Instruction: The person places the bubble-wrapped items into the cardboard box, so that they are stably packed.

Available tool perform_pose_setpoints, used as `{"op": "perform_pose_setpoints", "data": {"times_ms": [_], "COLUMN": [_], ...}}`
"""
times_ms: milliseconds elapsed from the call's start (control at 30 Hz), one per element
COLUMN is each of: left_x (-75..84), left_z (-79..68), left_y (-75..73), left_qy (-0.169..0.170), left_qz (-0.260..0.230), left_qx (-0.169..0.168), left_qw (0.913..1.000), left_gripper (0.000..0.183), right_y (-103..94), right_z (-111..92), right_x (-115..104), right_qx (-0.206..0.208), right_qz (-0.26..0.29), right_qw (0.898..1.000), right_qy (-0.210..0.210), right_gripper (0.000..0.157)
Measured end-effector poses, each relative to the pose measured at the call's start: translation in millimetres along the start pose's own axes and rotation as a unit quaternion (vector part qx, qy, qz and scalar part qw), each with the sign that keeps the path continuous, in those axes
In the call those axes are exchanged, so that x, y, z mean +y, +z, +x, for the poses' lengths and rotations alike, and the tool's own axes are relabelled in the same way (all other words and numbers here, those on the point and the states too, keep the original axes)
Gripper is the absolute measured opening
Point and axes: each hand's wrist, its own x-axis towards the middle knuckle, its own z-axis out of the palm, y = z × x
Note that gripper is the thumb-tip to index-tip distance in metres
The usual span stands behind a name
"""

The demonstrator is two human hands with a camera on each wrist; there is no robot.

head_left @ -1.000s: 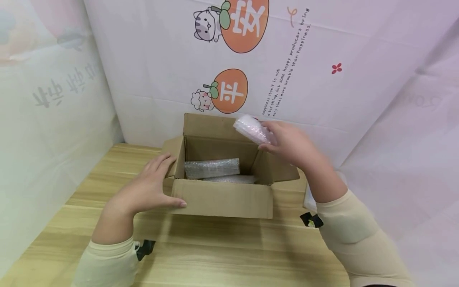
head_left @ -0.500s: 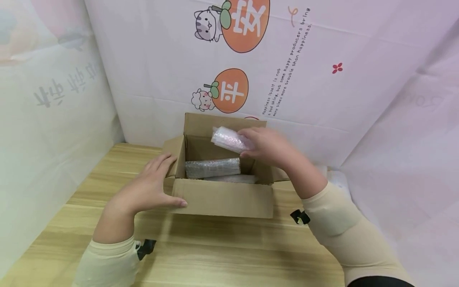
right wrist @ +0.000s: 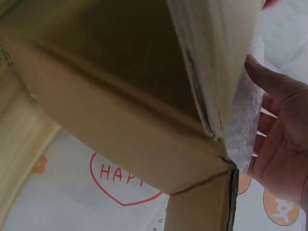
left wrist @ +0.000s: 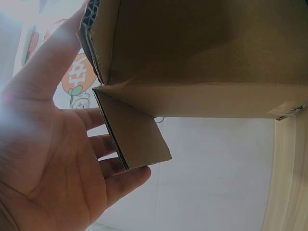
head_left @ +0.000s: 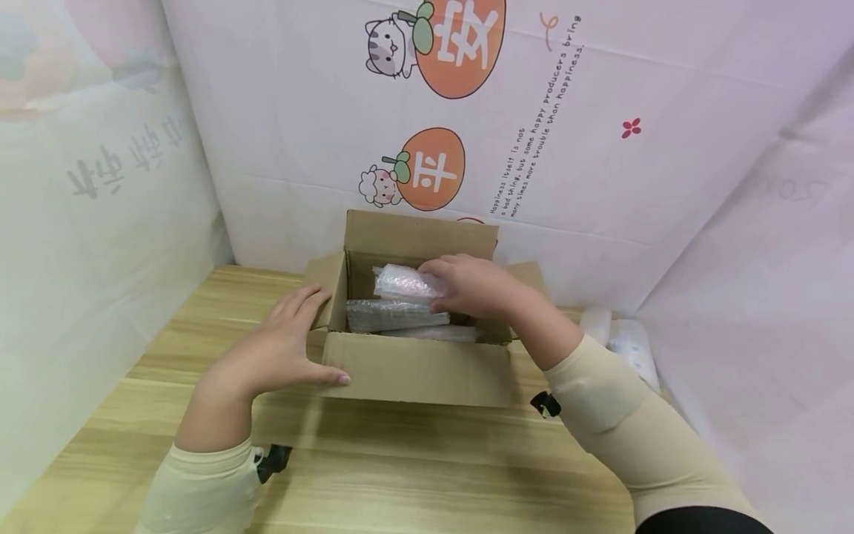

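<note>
An open cardboard box [head_left: 416, 368] stands on the wooden table, its flaps folded outward. My left hand [head_left: 283, 346] rests at its left corner, with fingers extended along the outside of the left flap [left wrist: 132, 132] and thumb against the front flap. Over the inside of the box, my right hand [head_left: 477, 288] grips one end of a bubble-wrapped roll [head_left: 405, 283] between thumb and fingers; the wrist view shows its clear bubble wrap [right wrist: 244, 120]. Below it inside lie another bubble-wrapped pack [head_left: 394, 315] and a flatter wrapped pack [head_left: 437, 333]. What the wrapping covers cannot be made out.
White wrapped rolls [head_left: 630, 348] lie on the table [head_left: 414, 467] right of the box, partly behind the right forearm. A printed white cloth [head_left: 567, 148] hangs close behind the box, and more cloth closes off both sides.
My right hand has carried the bubble-wrapped roll left and down, from above the right flap into the box opening over the other packs. My left hand has stayed at the corner.
</note>
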Motion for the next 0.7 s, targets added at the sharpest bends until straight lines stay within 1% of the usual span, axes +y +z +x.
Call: {"op": "perform_pose_setpoints", "data": {"times_ms": [133, 333, 567, 700], "left_x": [-0.3, 0.6, 1.0, 0.1], "left_z": [0.0, -1.4, -2.1, -1.6], "left_y": [0.4, -0.4, -1.4, -1.0], "left_qy": [-0.002, -0.003, -0.005, -0.002], "left_qz": [0.000, 0.002, 0.000, 0.002], "left_qx": [0.000, -0.001, -0.001, 0.000], "left_qw": [1.0000, 1.0000, 1.0000, 1.0000], "left_gripper": [0.131, 0.130, 0.130, 0.131], "right_y": [3.7, 9.2, 13.7, 15.6], "right_z": [4.0, 9.4, 15.2, 18.4], "right_x": [-1.5, -3.5, -6.5, -8.1], "right_qx": [0.001, -0.005, -0.001, -0.009], "right_qz": [-0.007, -0.002, -0.009, -0.009], "right_qw": [1.000, 1.000, 1.000, 0.999], "right_qy": [-0.011, -0.017, -0.028, -0.031], "right_gripper": [0.061, 0.060, 0.061, 0.062]}}
